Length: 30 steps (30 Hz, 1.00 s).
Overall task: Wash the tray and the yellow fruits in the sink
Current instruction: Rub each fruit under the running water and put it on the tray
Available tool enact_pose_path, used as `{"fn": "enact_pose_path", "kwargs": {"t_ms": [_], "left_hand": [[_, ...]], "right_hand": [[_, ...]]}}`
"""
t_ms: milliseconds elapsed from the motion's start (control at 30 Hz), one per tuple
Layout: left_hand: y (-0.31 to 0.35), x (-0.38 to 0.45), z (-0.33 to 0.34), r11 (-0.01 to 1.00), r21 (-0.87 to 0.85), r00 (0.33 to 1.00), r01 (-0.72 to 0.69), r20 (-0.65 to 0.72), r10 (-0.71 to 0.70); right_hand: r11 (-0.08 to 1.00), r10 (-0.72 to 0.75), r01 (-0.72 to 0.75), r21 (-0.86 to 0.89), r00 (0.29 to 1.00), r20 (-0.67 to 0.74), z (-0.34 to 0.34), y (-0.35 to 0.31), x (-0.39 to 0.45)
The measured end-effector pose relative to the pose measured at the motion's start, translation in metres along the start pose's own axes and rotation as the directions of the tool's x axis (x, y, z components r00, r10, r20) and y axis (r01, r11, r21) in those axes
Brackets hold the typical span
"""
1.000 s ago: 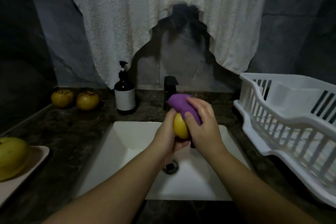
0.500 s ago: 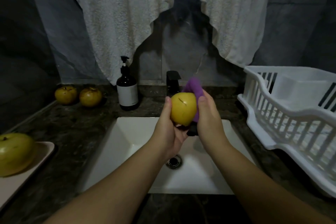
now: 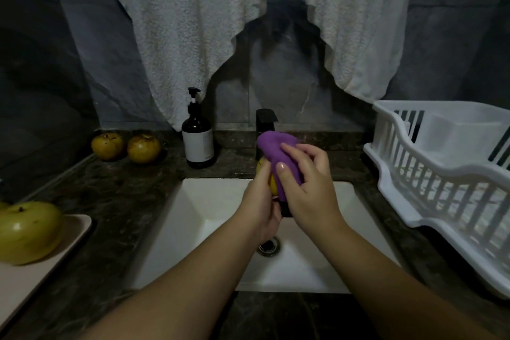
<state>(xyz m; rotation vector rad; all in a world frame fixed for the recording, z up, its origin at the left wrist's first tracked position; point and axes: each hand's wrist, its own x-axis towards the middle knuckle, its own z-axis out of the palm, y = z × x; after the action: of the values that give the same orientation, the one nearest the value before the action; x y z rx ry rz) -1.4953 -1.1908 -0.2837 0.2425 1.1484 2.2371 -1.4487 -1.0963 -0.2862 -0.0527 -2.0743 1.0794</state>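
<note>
Fruit + cloth above sink

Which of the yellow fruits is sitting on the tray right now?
The big yellow-green fruit at far left, resting on the beige tray. Two brownish ones sit on the counter; another is in hand.

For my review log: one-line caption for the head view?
Over the sink, left hand holds a yellow fruit; right hand rubs it with purple cloth.

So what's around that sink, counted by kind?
Yellow fruits: 4 (held fruit, tray fruit, two at the back)
Tray: 1
Purple cloth: 1
Soap bottle: 1
Dish rack: 1
Total: 8
</note>
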Motion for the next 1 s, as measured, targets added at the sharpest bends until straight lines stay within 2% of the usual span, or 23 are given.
{"fn": "enact_pose_path", "kwargs": {"t_ms": [67,200,333,400,500,567,633,733,800,933,1000], "left_hand": [[0.003,0.002,-0.002,0.999,-0.028,1.0,-0.023,-0.001,0.023],[0.005,0.003,-0.004,0.997,-0.067,0.999,0.033,-0.035,-0.035],[0.004,0.005,-0.002,0.987,-0.112,0.993,0.116,-0.022,-0.12],[0.003,0.005,-0.002,0.987,-0.118,0.993,0.114,-0.022,-0.117],[0.004,0.007,-0.003,0.992,-0.099,0.994,0.079,-0.064,-0.086],[0.005,0.004,-0.004,0.993,-0.043,0.993,0.109,-0.048,-0.111],[0.004,-0.001,-0.002,0.992,0.045,0.993,0.118,0.005,-0.119],[0.003,-0.001,-0.001,0.991,0.133,1.0,0.02,-0.003,-0.02],[0.004,0.0,0.0,0.994,0.104,0.999,-0.031,-0.04,0.035],[0.006,0.001,-0.001,0.999,-0.01,0.996,0.033,-0.077,-0.034],[0.005,0.0,-0.001,0.997,-0.025,0.995,0.07,-0.07,-0.071]], "right_hand": [[1.0,-0.003,0.003,-0.004,1.0,0.001,0.004,0.0,0.001],[0.963,0.217,-0.206,0.175,0.975,-0.045,0.0,0.003,0.012],[0.998,0.056,-0.055,0.021,0.997,-0.044,-0.003,0.005,0.003],[1.0,0.023,-0.024,-0.019,0.999,-0.031,-0.002,0.008,0.002],[0.985,0.156,-0.151,0.085,0.986,-0.06,-0.005,0.01,0.01],[0.969,0.223,-0.216,0.117,0.974,-0.05,-0.005,0.011,0.011],[0.977,0.2,-0.195,0.081,0.978,-0.056,-0.005,0.01,0.007],[0.998,0.062,-0.06,0.023,0.995,-0.08,-0.003,0.006,0.001],[0.998,0.053,-0.052,0.022,0.996,-0.071,-0.002,0.008,0.003],[0.963,0.25,-0.239,0.127,0.965,-0.076,-0.003,0.011,0.008],[0.986,0.16,-0.154,0.068,0.982,-0.098,-0.002,0.008,0.004]]}}
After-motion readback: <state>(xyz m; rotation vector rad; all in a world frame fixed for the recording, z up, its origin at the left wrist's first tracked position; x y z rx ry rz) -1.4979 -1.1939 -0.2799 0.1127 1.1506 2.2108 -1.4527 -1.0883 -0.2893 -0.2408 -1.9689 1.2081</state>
